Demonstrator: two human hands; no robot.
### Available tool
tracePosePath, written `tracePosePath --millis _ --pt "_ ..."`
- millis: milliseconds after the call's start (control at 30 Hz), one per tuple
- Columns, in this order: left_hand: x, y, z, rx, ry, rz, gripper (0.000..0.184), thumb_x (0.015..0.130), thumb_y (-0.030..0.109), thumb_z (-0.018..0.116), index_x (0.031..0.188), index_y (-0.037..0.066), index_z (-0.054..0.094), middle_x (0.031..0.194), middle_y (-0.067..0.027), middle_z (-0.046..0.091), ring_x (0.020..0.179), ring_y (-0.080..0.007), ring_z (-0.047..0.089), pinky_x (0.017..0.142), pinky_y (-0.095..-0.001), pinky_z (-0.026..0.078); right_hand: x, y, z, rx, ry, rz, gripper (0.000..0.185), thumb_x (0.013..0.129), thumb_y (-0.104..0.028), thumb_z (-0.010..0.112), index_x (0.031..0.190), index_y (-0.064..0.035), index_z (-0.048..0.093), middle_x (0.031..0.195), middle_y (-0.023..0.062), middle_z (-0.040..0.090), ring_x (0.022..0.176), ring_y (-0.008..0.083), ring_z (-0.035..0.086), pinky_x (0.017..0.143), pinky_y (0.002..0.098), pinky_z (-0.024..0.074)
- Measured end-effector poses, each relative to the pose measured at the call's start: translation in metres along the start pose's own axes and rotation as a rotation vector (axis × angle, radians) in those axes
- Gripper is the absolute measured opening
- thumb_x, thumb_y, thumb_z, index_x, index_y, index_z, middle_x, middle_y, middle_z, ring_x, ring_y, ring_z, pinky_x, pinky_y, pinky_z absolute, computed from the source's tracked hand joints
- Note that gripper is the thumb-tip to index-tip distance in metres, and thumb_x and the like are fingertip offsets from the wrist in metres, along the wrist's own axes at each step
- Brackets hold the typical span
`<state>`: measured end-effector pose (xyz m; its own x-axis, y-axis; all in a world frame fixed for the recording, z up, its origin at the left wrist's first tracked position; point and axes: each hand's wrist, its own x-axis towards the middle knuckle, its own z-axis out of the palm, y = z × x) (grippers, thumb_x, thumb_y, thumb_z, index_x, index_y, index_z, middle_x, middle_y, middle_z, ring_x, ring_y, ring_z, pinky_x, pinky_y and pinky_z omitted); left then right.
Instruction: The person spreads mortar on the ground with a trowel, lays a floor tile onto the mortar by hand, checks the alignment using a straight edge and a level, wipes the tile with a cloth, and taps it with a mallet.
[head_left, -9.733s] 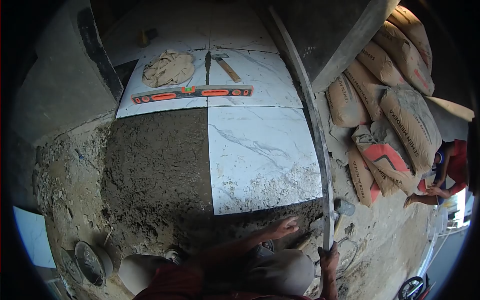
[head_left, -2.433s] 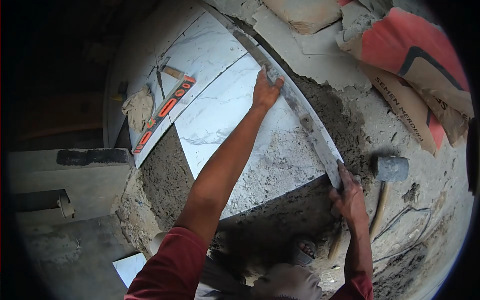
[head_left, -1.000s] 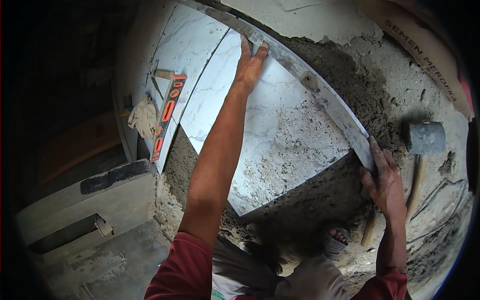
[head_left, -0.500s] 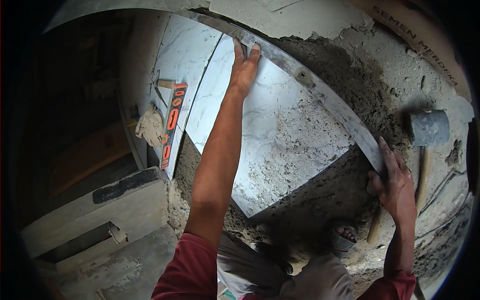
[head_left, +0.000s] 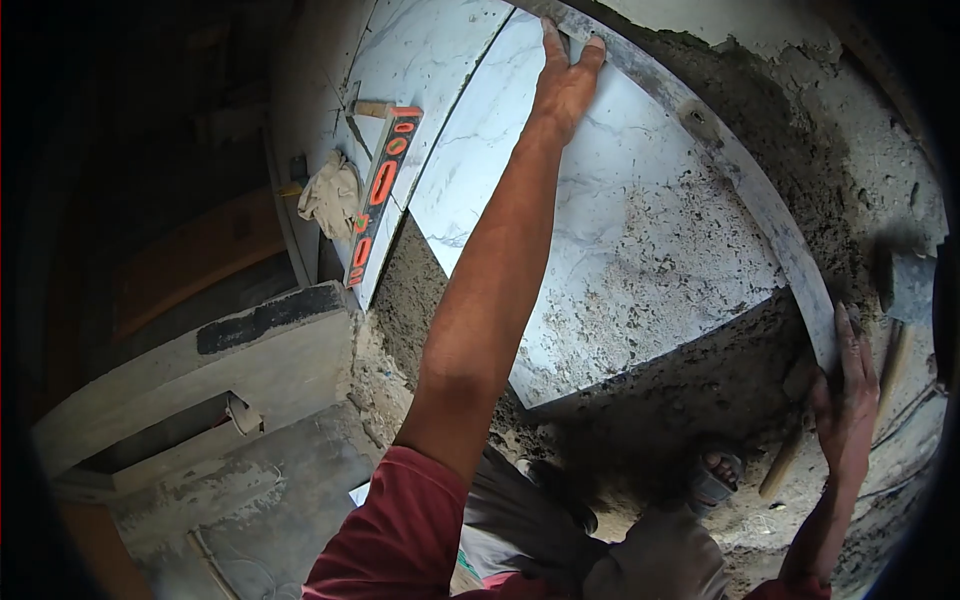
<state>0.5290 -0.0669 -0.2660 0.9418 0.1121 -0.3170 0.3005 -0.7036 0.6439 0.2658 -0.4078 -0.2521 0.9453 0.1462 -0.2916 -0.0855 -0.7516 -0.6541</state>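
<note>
Wears grey trousers point(head_left: 515, 515) and red sleeves point(head_left: 400, 530). Has one sandal point(head_left: 712, 480) on the rough ground near a wooden stick point(head_left: 780, 465). Holds the near end of a long grey bar point(head_left: 745, 180) with the right hand point(head_left: 848, 405), thumb on one side and fingers on the other. Has a big mallet point(head_left: 910, 285) to the right of that hand, with the handle pointing back. Has dark, lumpy mud point(head_left: 640, 430) in front of the feet and more past the bar. Has a big white tile point(head_left: 580, 210) on the ground, with grey lines, and with bits of grit on the near part. Has the bar lying along the right edge of that tile. Reaches far out with the left hand point(head_left: 568, 90), partly open, with spread tips touching the bar's inner edge. Has a low grey wall point(head_left: 300, 355) off to the left, with a black patch on top. Has a red and black level point(head_left: 382, 190) on the next white tiles point(head_left: 425, 45), just beside a crumpled cloth point(head_left: 330, 195). Has a small hammer point(head_left: 372, 108) by the level's far end
</note>
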Motion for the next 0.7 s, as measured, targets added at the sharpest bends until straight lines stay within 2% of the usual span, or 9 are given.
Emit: tracePosePath --millis 133,200,300,400,533,600,633,667,700 --pt "0.001 -0.002 -0.001 0.001 0.001 -0.002 0.087 0.090 0.050 0.049 0.151 0.016 -0.003 0.145 -0.0270 0.034 0.134 -0.0384 0.035 0.111 -0.0362 0.026 0.001 -0.006 0.001 0.019 -0.005 0.028 0.069 0.075 -0.003 0.060 0.141 -0.0130 0.041 0.128 0.0247 0.051 0.116 0.0481 0.049 0.098 0.0485 0.0430" --pt "0.001 -0.004 0.000 -0.007 0.003 0.017 0.087 0.090 0.050 0.049 0.151 0.016 -0.003 0.145 -0.0270 0.034 0.134 -0.0386 0.035 0.111 -0.0364 0.026 0.001 -0.006 0.004 -0.054 0.054 -0.034 0.067 0.076 -0.002 0.060 0.140 -0.0125 0.042 0.128 0.0226 0.051 0.113 0.0447 0.052 0.095 0.0465 0.0453" --pt "-0.002 0.000 -0.002 -0.024 -0.029 -0.010 0.086 0.091 0.049 0.049 0.151 0.016 -0.004 0.147 -0.0266 0.031 0.136 -0.0380 0.032 0.112 -0.0367 0.026 0.006 -0.014 0.002 -0.008 0.039 0.001 0.068 0.076 0.000 0.061 0.140 -0.0139 0.043 0.128 0.0219 0.051 0.112 0.0420 0.054 0.092 0.0449 0.0473" --pt "-0.003 0.001 -0.001 -0.090 -0.032 0.021 0.086 0.093 0.045 0.050 0.151 0.013 -0.005 0.151 -0.0242 0.022 0.138 -0.0352 0.027 0.113 -0.0354 0.024 0.010 -0.023 -0.001 0.048 0.036 0.041 0.068 0.076 0.002 0.062 0.139 -0.0157 0.043 0.127 0.0224 0.052 0.112 0.0414 0.054 0.092 0.0445 0.0482" --pt "0.003 -0.005 0.002 -0.096 -0.029 0.048 0.086 0.093 0.045 0.050 0.151 0.013 -0.005 0.153 -0.0219 0.019 0.139 -0.0332 0.027 0.113 -0.0342 0.022 0.006 -0.017 0.001 0.018 -0.004 0.094 0.069 0.077 -0.003 0.067 0.140 -0.0173 0.042 0.128 0.0241 0.051 0.118 0.0416 0.051 0.096 0.0461 0.0453" --pt "0.004 -0.003 0.003 -0.160 -0.059 0.023 0.088 0.093 0.042 0.051 0.150 0.013 -0.008 0.156 -0.0163 0.013 0.142 -0.0292 0.018 0.115 -0.0404 0.012 0.002 -0.013 0.001 0.012 0.023 0.078 0.070 0.076 -0.003 0.067 0.140 -0.0166 0.042 0.128 0.0240 0.051 0.117 0.0419 0.050 0.096 0.0464 0.0451" --pt "0.006 -0.004 0.003 -0.171 -0.057 0.042 0.087 0.093 0.041 0.051 0.150 0.012 -0.008 0.156 -0.0161 0.011 0.143 -0.0284 0.017 0.115 -0.0406 0.010 0.001 -0.011 0.000 0.006 0.037 0.049 0.070 0.075 -0.003 0.067 0.140 -0.0159 0.043 0.128 0.0240 0.050 0.117 0.0422 0.050 0.096 0.0468 0.0448" --pt "0.009 -0.005 0.004 -0.173 -0.064 0.052 0.087 0.093 0.041 0.051 0.150 0.012 -0.008 0.156 -0.0161 0.011 0.143 -0.0284 0.017 0.115 -0.0406 0.010 0.001 -0.010 -0.002 0.005 0.047 0.056 0.070 0.075 -0.003 0.067 0.140 -0.0159 0.043 0.128 0.0240 0.050 0.117 0.0422 0.050 0.096 0.0468 0.0448" --pt "0.009 -0.007 0.004 -0.134 -0.038 0.047 0.086 0.093 0.043 0.051 0.151 0.012 -0.006 0.155 -0.0188 0.014 0.142 -0.0307 0.019 0.115 -0.0375 0.015 0.001 -0.010 -0.003 0.038 0.047 0.043 0.070 0.075 -0.002 0.067 0.139 -0.0148 0.043 0.127 0.0236 0.050 0.115 0.0426 0.051 0.095 0.0465 0.0452"
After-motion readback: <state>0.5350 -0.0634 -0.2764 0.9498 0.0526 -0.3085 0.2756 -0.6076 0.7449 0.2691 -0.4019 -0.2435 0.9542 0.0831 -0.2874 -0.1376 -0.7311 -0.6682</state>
